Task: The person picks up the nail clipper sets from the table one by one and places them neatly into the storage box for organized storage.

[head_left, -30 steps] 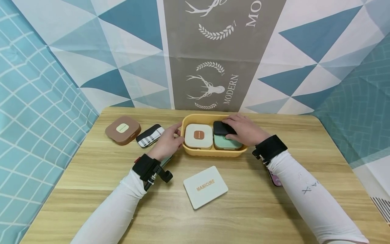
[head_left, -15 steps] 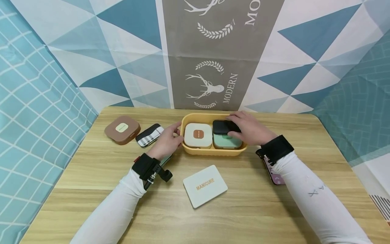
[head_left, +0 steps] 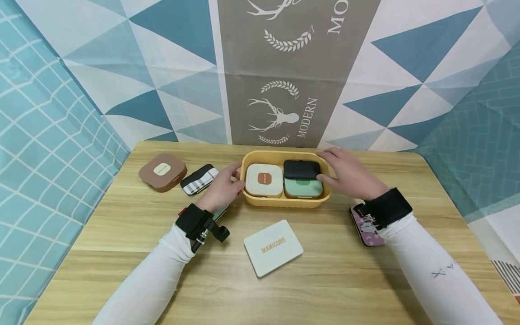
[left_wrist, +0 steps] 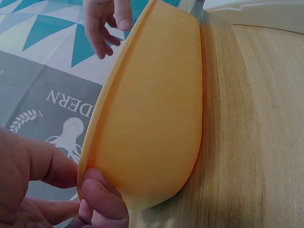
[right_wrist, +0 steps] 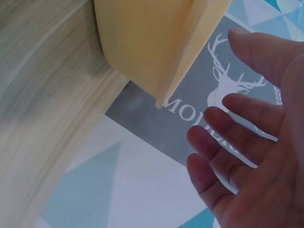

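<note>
A yellow basket (head_left: pixel 284 203) stands near the table's back edge. Inside it lie a cream case (head_left: pixel 264 187), a green case (head_left: pixel 303 188) and a black case (head_left: pixel 301 170) resting partly on the green one. My left hand (head_left: pixel 223 189) pinches the basket's left rim; the left wrist view shows thumb and fingers on the rim of the basket (left_wrist: pixel 152 104). Over the basket's right end is my right hand (head_left: pixel 353 174), fingers spread and holding nothing. In the right wrist view that hand (right_wrist: pixel 256 142) has loosely extended fingers beside the basket (right_wrist: pixel 142 42).
A white case (head_left: pixel 273 248) lettered MANICURE lies in front of the basket. To the left are a brown case (head_left: pixel 163 172) and a plaid case (head_left: pixel 199 179); a green item (head_left: pixel 220 213) is partly under the left hand. A purple case (head_left: pixel 367 230) lies by the right wrist.
My right hand has let go of the black case and moved right to the basket's end. The black case stays on the green one. The left hand has not visibly moved.
</note>
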Available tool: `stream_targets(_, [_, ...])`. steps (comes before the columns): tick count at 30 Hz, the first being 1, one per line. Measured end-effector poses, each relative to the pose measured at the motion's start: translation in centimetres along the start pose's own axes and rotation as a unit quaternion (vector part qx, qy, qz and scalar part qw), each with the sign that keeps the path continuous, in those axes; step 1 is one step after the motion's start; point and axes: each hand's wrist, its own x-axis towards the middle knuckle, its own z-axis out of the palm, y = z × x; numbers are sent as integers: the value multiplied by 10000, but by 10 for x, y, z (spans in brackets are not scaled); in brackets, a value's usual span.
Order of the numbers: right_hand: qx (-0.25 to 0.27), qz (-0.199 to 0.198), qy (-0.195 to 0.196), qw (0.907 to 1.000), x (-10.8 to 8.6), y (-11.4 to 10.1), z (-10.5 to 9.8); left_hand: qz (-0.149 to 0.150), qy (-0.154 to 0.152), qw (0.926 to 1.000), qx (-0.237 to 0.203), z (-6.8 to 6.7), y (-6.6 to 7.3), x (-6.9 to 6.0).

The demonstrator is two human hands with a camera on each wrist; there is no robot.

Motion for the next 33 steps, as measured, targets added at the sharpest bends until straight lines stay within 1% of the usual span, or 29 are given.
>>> stream_targets(3, [-53,28,96,9999,-8,1,-3,-21,3,10000,40,0,0,0])
stream_targets(7, [-86,196,126,9997,-18,0,-7,-33,0,10000,45,0,0,0])
stream_targets(17, [78,808,135,9966,-45,-4,-19,-7,-22,10000,31,-1,-1,0])
stream_targets(26, [91,1438,-40,9896,-69,-1,-17,-33,21,10000,51,0,0,1])
stream_targets(33, [75,1856,-319,9821,-84,1,-11,-1,27,10000,34,0,0,0])
